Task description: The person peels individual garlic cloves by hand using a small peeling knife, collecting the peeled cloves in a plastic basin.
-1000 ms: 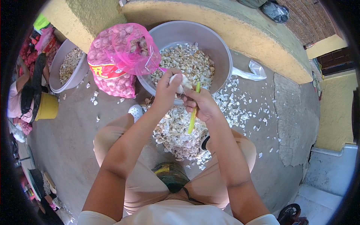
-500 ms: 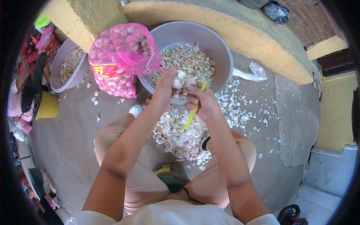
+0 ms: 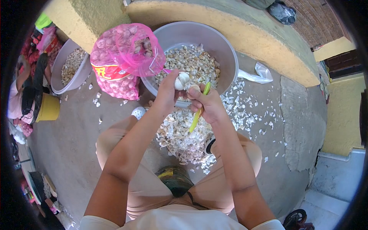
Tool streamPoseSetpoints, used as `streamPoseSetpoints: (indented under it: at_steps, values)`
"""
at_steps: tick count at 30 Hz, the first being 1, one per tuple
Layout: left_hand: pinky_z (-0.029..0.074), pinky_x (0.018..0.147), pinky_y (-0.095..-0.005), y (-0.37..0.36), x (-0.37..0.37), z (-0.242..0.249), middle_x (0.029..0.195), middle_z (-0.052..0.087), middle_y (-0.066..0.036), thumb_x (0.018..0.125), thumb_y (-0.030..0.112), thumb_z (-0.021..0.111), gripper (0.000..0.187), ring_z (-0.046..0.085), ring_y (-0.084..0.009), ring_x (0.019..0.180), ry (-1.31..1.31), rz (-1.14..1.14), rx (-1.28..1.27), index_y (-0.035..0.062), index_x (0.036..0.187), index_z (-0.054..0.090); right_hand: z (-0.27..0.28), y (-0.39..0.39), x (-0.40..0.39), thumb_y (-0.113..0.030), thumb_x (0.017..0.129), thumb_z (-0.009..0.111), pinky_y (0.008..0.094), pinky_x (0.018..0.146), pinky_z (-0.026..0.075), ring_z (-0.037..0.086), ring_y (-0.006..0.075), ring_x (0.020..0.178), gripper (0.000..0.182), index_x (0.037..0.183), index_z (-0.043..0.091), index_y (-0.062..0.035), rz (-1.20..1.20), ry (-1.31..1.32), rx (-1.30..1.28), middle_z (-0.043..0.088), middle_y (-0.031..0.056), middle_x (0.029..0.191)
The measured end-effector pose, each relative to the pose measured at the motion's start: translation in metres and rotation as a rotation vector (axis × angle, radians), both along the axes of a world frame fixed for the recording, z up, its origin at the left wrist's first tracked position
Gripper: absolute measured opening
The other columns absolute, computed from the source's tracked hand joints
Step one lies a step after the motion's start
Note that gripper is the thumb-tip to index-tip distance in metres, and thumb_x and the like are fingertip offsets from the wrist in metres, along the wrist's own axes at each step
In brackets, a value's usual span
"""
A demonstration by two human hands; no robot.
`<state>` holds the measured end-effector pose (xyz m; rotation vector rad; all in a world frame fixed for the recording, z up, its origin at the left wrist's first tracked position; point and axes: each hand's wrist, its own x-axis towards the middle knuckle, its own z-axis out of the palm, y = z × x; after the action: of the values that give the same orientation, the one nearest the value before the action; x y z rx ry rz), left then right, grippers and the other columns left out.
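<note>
In my left hand (image 3: 168,91) is a white garlic bulb (image 3: 182,79), the fingers closed round its lower side. My right hand (image 3: 211,105) grips a slim yellow-green tool (image 3: 196,119), perhaps a knife; its working end cannot be made out. A pale piece, likely a clove or skin, shows by the right thumb close to the bulb. Both hands are over the near rim of a large grey tub (image 3: 180,32) with many loose garlic cloves (image 3: 197,61) inside. Below them, a heap of garlic skins (image 3: 184,140) lies on the floor between my feet.
A pink mesh bag of garlic bulbs (image 3: 115,50) leans left of the tub. Farther left are another tub (image 3: 57,84) of cloves, a yellow bucket (image 3: 49,107) and another person (image 3: 23,92). A low yellow wall (image 3: 245,42) runs behind; a white plastic bag (image 3: 262,74) lies right.
The garlic bulb has turned slightly in my left hand. My right thumb has shifted a little, and the pale piece beside it shows more clearly.
</note>
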<state>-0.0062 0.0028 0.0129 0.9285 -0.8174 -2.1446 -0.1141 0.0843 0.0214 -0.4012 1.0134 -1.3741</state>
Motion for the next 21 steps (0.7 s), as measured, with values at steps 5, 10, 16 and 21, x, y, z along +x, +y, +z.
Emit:
streamPoseSetpoints:
  at_steps: [5, 10, 16, 21]
  values:
    - [0.039, 0.043, -0.0237, -0.002, 0.0, -0.009, 0.067, 0.053, -0.002, 0.086, 0.032, 0.042, 0.027, 0.049, -0.0092, 0.054, -0.006, -0.022, -0.204, 0.0072, 0.087, 0.052, 0.004, 0.001, 0.003, -0.017, 0.072, 0.067, 0.0207, 0.04, 0.035, 0.041, 0.0048, 0.045, 0.023, 0.08, 0.052, -0.0025, -0.033, -0.035, 0.015, 0.055, 0.0035, 0.067]
    - [0.037, 0.043, -0.021, 0.0, -0.002, -0.008, 0.065, 0.051, 0.0, 0.086, 0.031, 0.044, 0.025, 0.047, -0.0077, 0.052, -0.046, 0.025, -0.163, 0.0069, 0.085, 0.051, 0.001, 0.0, 0.003, -0.014, 0.074, 0.064, 0.0211, 0.039, 0.036, 0.041, 0.005, 0.045, 0.018, 0.081, 0.053, -0.0021, -0.011, 0.048, 0.041, 0.055, 0.004, 0.066]
    - [0.033, 0.043, -0.0203, -0.001, 0.001, -0.005, 0.063, 0.05, 0.002, 0.085, 0.032, 0.043, 0.026, 0.044, -0.0064, 0.051, -0.061, 0.054, -0.159, 0.0085, 0.077, 0.051, 0.0, -0.001, 0.001, -0.011, 0.075, 0.061, 0.0212, 0.039, 0.036, 0.041, 0.0058, 0.043, 0.013, 0.079, 0.053, -0.0015, 0.018, 0.136, 0.05, 0.058, 0.0072, 0.069]
    - [0.032, 0.043, -0.0208, -0.004, 0.002, -0.001, 0.063, 0.049, 0.001, 0.085, 0.033, 0.042, 0.027, 0.041, -0.0063, 0.049, -0.034, 0.068, -0.127, 0.0095, 0.076, 0.052, 0.004, -0.002, 0.001, -0.008, 0.077, 0.054, 0.0207, 0.037, 0.035, 0.04, 0.0061, 0.041, 0.01, 0.083, 0.052, -0.0008, 0.035, 0.162, 0.003, 0.06, 0.0102, 0.074]
